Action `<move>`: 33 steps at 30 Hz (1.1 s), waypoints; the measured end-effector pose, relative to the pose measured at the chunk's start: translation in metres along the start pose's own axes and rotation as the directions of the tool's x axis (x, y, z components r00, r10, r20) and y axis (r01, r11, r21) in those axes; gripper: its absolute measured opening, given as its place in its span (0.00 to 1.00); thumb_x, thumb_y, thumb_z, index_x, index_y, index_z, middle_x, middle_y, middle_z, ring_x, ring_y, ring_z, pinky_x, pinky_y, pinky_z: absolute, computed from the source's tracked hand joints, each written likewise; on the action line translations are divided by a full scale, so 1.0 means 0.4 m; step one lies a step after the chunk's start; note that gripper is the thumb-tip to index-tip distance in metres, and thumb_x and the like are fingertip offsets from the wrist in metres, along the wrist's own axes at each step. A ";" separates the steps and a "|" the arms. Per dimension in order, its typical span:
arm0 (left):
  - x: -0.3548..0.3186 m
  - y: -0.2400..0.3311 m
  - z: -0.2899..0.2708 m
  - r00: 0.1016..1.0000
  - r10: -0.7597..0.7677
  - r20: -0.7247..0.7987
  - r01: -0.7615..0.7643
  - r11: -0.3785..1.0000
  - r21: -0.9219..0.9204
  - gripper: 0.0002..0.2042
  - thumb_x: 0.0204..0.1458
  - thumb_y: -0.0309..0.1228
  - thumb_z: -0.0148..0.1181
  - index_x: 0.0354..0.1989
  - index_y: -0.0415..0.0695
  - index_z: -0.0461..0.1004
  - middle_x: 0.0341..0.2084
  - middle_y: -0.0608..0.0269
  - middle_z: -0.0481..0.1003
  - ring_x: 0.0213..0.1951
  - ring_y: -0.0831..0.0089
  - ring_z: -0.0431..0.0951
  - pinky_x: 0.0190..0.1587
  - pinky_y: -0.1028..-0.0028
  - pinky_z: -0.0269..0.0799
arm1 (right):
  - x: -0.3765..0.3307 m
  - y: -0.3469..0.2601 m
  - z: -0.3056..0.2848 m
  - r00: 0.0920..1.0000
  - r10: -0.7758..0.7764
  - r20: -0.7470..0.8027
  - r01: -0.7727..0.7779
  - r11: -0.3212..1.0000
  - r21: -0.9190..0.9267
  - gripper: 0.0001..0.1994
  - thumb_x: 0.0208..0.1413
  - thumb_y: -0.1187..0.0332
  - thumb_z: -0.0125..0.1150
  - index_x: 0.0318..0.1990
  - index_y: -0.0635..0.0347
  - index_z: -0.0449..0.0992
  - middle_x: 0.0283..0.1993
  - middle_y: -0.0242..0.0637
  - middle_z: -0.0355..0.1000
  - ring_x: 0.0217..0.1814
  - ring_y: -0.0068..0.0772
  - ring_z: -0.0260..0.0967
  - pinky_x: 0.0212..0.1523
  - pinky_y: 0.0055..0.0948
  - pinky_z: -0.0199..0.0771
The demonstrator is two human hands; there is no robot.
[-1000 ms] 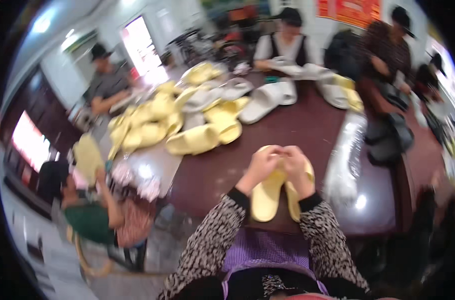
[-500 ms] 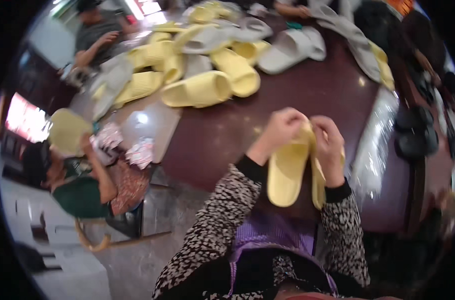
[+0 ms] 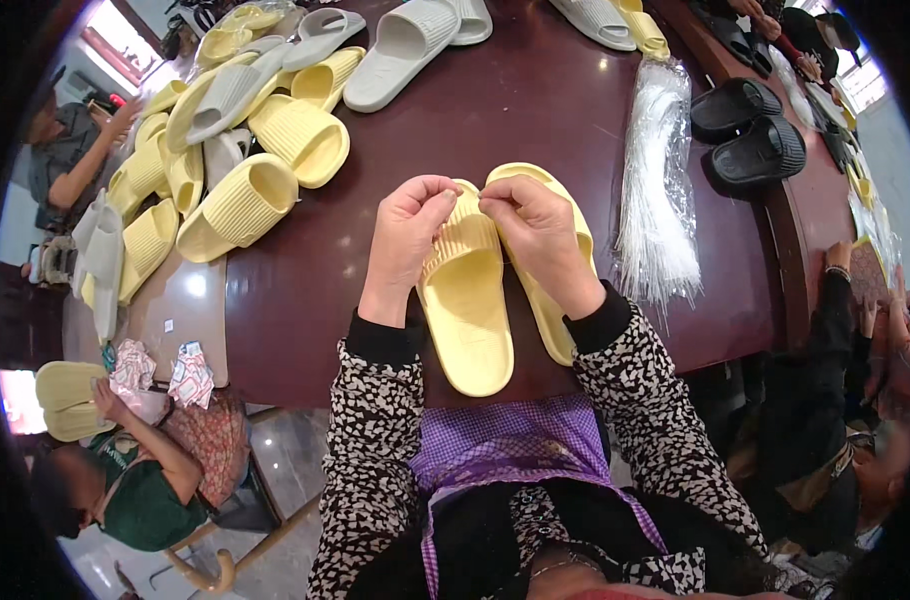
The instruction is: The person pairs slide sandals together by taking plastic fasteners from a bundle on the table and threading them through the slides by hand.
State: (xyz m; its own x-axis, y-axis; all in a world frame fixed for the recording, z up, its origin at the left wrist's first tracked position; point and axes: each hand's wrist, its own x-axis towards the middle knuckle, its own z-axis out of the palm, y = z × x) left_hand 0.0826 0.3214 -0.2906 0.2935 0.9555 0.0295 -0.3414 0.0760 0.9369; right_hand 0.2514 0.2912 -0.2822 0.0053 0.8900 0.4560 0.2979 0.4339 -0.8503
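A pair of yellow slippers lies side by side on the table in front of me, toes pointing away; here are the left slipper (image 3: 470, 335) and the right slipper (image 3: 543, 305). Over the ribbed strap of the left one, my left hand (image 3: 407, 240) pinches thumb and forefinger together. My right hand (image 3: 545, 235) makes a similar pinch above the gap between the slippers, partly covering the right one's strap. The two pinches are a short way apart. Whatever thin thing the fingertips hold, if anything, is too small to make out.
Right of the slippers lies a plastic bag of thin white ties (image 3: 658, 200), with black slippers (image 3: 760, 150) beyond. A pile of yellow and grey slippers (image 3: 240, 205) covers the far left. A person in green (image 3: 155, 495) sits at left holding yellow slippers; others work at right.
The view has swung, so the slipper pile now appears farther left and the bag of ties shows fully. Both hands remain pinched at the slippers' toe end.
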 end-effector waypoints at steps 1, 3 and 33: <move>-0.003 0.002 -0.001 1.000 -0.002 -0.007 0.002 1.000 -0.002 0.05 0.56 0.25 0.56 0.38 0.39 0.75 0.28 0.74 0.74 0.26 0.91 0.68 0.28 0.88 0.64 | 0.000 0.004 0.005 1.000 -0.010 0.006 0.010 1.000 -0.018 0.04 0.51 0.80 0.62 0.34 0.67 0.75 0.30 0.33 0.72 0.31 0.22 0.69 0.32 0.22 0.69; -0.006 0.002 -0.001 1.000 -0.004 -0.019 0.004 1.000 -0.005 0.05 0.56 0.24 0.56 0.38 0.38 0.75 0.28 0.74 0.74 0.27 0.90 0.69 0.30 0.87 0.65 | 0.000 0.006 0.009 1.000 -0.023 0.009 0.024 0.999 -0.039 0.03 0.51 0.80 0.62 0.34 0.67 0.76 0.29 0.34 0.72 0.31 0.22 0.69 0.32 0.21 0.69; -0.010 -0.009 -0.002 0.999 0.023 -0.027 -0.020 0.992 0.124 0.04 0.54 0.24 0.57 0.34 0.37 0.76 0.27 0.73 0.73 0.29 0.88 0.69 0.33 0.85 0.65 | 0.002 0.011 0.015 0.994 -0.104 0.017 0.105 0.987 -0.125 0.01 0.51 0.79 0.61 0.32 0.65 0.77 0.23 0.33 0.72 0.25 0.21 0.67 0.26 0.22 0.66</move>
State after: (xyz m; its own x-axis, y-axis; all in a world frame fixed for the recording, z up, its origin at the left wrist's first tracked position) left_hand 0.0819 0.3177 -0.2945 0.2617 0.9642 0.0418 -0.2339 0.0214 0.9720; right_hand 0.2468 0.2947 -0.2870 -0.0425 0.8423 0.5373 0.4136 0.5044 -0.7580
